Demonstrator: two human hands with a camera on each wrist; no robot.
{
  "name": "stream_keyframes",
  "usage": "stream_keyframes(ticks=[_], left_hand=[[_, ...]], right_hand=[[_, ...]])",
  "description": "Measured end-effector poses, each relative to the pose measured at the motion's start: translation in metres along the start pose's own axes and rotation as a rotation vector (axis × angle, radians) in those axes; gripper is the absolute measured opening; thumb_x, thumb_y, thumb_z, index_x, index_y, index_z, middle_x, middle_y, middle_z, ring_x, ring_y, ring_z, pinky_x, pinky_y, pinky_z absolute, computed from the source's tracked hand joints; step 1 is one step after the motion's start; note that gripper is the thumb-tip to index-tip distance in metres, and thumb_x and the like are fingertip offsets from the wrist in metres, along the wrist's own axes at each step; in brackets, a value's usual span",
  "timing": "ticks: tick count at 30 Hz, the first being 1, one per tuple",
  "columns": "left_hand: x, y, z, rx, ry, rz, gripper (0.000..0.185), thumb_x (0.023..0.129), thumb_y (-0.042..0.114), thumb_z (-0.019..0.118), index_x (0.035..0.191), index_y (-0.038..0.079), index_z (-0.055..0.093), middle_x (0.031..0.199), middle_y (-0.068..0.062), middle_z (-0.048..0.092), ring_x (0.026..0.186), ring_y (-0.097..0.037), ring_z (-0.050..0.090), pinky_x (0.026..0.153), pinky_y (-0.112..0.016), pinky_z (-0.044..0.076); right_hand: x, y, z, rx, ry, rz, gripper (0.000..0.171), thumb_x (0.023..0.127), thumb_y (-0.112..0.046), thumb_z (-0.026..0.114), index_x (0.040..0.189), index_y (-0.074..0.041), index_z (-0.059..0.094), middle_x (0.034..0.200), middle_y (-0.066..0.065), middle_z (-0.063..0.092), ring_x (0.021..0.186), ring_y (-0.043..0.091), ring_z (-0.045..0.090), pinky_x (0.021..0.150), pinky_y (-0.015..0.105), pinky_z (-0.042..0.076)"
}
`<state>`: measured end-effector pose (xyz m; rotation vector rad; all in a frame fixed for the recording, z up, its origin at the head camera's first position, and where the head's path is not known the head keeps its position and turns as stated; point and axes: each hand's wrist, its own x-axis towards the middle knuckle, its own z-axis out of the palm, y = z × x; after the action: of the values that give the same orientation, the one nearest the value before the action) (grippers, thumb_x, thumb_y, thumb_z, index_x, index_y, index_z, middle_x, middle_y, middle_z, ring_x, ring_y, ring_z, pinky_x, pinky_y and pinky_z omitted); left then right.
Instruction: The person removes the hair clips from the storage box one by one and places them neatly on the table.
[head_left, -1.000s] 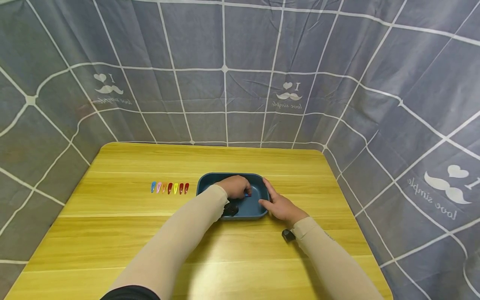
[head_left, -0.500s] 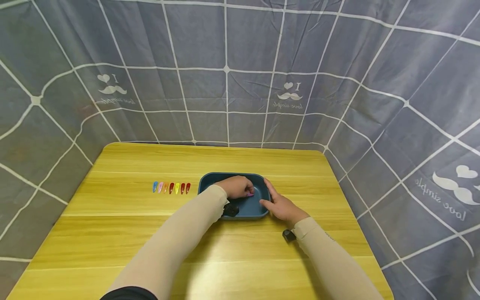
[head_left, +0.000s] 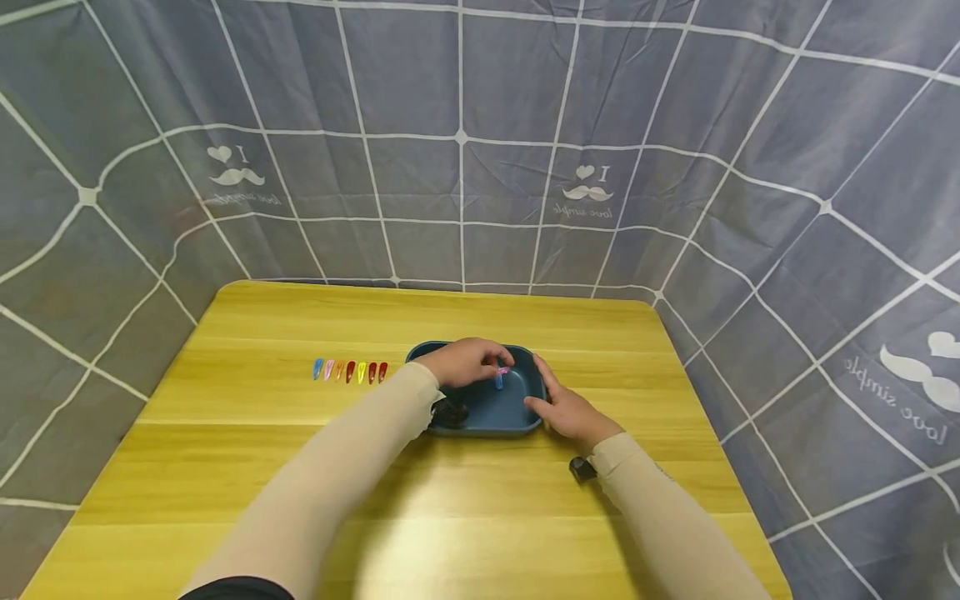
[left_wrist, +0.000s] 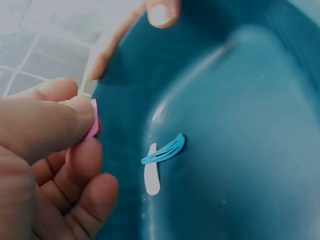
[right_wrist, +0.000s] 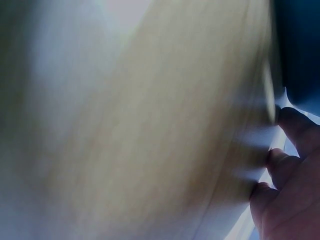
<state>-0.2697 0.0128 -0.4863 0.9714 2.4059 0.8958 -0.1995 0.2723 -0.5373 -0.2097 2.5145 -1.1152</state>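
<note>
The left hand (head_left: 463, 363) is over the blue tray (head_left: 517, 410); its thumb and fingers (left_wrist: 75, 112) are curled and pinch a small pink clip (left_wrist: 92, 126), held up above the tray floor; in the head view the pink clip (head_left: 502, 371) shows at the fingertips, with something blue just under it that is too small to tell apart. The right hand (head_left: 570, 410) rests against the right side of the tray with its fingers straight and relaxed; it holds nothing; the right wrist view is blurred and shows only fingers (right_wrist: 287, 165) next to the tray edge.

On the tray floor lie a blue clip (left_wrist: 164, 150) and a white clip (left_wrist: 152, 170); they touch, the blue one lying across the top end of the white one. The tray sits near the middle of the bench (head_left: 247, 467), a little toward the right edge.

Left of the tray, near it but apart, a row of clips (head_left: 350, 371) lies side by side on the bench: blue, pink, orange, red, yellow, red, red. A grey cloth wall (head_left: 465, 142) with white lines stands past the far edge of the bench and along both sides.
</note>
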Motion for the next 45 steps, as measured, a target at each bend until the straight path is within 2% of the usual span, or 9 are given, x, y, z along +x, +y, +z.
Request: stream_keyframes(ticks=[6, 13, 19, 25, 28, 34, 38, 41, 45], left_hand=[[-0.012, 0.001, -0.013, -0.065, 0.069, -0.007, 0.026, 0.108, 0.018, 0.062, 0.130, 0.008, 0.073, 0.127, -0.008, 0.074, 0.111, -0.018, 0.068, 0.104, -0.042, 0.056], [-0.025, 0.000, -0.021, -0.149, 0.150, -0.051, 0.023, 0.106, 0.017, 0.064, 0.126, 0.012, 0.074, 0.125, -0.012, 0.074, 0.108, -0.018, 0.069, 0.104, -0.042, 0.057], [-0.036, -0.002, -0.025, -0.180, 0.212, -0.059, 0.030, 0.101, 0.013, 0.072, 0.130, 0.008, 0.072, 0.113, -0.008, 0.073, 0.100, -0.019, 0.064, 0.097, -0.035, 0.057], [-0.046, -0.010, -0.029, -0.195, 0.266, -0.062, 0.038, 0.096, 0.018, 0.079, 0.131, 0.004, 0.072, 0.113, -0.010, 0.073, 0.097, -0.019, 0.063, 0.091, -0.031, 0.056], [-0.051, -0.013, -0.029, -0.210, 0.303, -0.072, 0.037, 0.099, 0.019, 0.076, 0.132, 0.004, 0.071, 0.115, -0.009, 0.074, 0.099, -0.020, 0.064, 0.094, -0.035, 0.057], [-0.063, -0.015, -0.030, -0.168, 0.366, -0.088, 0.028, 0.106, 0.020, 0.064, 0.131, 0.009, 0.074, 0.129, -0.010, 0.073, 0.111, -0.023, 0.066, 0.104, -0.043, 0.056], [-0.071, -0.018, -0.032, -0.170, 0.417, -0.109, 0.026, 0.109, 0.021, 0.060, 0.126, 0.010, 0.076, 0.128, -0.008, 0.074, 0.118, -0.025, 0.067, 0.107, -0.047, 0.054], [-0.077, -0.020, -0.035, -0.180, 0.459, -0.139, 0.025, 0.109, 0.023, 0.059, 0.123, 0.010, 0.076, 0.125, -0.009, 0.074, 0.116, -0.027, 0.068, 0.106, -0.048, 0.054], [-0.085, -0.025, -0.038, -0.196, 0.508, -0.181, 0.023, 0.108, 0.021, 0.062, 0.126, 0.012, 0.072, 0.117, -0.011, 0.074, 0.105, -0.025, 0.067, 0.097, -0.041, 0.058]], right_hand=[[0.000, -0.001, -0.004, 0.004, 0.006, 0.010, 0.086, 0.105, -0.046, 0.059, 0.167, -0.049, -0.001, 0.171, 0.017, 0.031, 0.153, 0.043, 0.038, 0.124, 0.064, 0.029], [0.002, -0.002, -0.007, -0.041, 0.014, 0.004, 0.085, 0.105, -0.047, 0.057, 0.168, -0.047, -0.001, 0.171, 0.017, 0.031, 0.151, 0.045, 0.041, 0.124, 0.063, 0.031], [0.002, -0.001, -0.009, -0.078, 0.010, -0.016, 0.084, 0.107, -0.046, 0.055, 0.167, -0.048, -0.003, 0.170, 0.020, 0.033, 0.148, 0.047, 0.045, 0.121, 0.063, 0.035], [0.001, -0.001, -0.011, -0.115, 0.011, -0.031, 0.083, 0.107, -0.046, 0.054, 0.169, -0.044, -0.002, 0.169, 0.020, 0.034, 0.144, 0.048, 0.050, 0.117, 0.063, 0.039], [0.001, -0.002, -0.011, -0.119, 0.008, -0.032, 0.083, 0.107, -0.046, 0.054, 0.168, -0.045, -0.003, 0.170, 0.020, 0.033, 0.144, 0.048, 0.050, 0.118, 0.063, 0.039], [0.002, -0.002, -0.011, -0.123, 0.002, -0.034, 0.084, 0.107, -0.047, 0.053, 0.168, -0.045, -0.004, 0.170, 0.020, 0.032, 0.143, 0.049, 0.050, 0.117, 0.064, 0.040], [0.004, -0.002, -0.010, -0.087, 0.001, -0.026, 0.085, 0.106, -0.047, 0.055, 0.169, -0.044, -0.003, 0.171, 0.018, 0.031, 0.147, 0.048, 0.046, 0.118, 0.064, 0.037], [0.004, -0.002, -0.010, -0.034, -0.008, -0.017, 0.086, 0.106, -0.045, 0.057, 0.168, -0.045, -0.002, 0.173, 0.016, 0.027, 0.152, 0.046, 0.039, 0.122, 0.064, 0.032], [0.005, -0.002, -0.010, -0.007, -0.015, -0.008, 0.086, 0.106, -0.044, 0.058, 0.168, -0.047, -0.002, 0.174, 0.015, 0.025, 0.154, 0.046, 0.035, 0.123, 0.065, 0.030]])
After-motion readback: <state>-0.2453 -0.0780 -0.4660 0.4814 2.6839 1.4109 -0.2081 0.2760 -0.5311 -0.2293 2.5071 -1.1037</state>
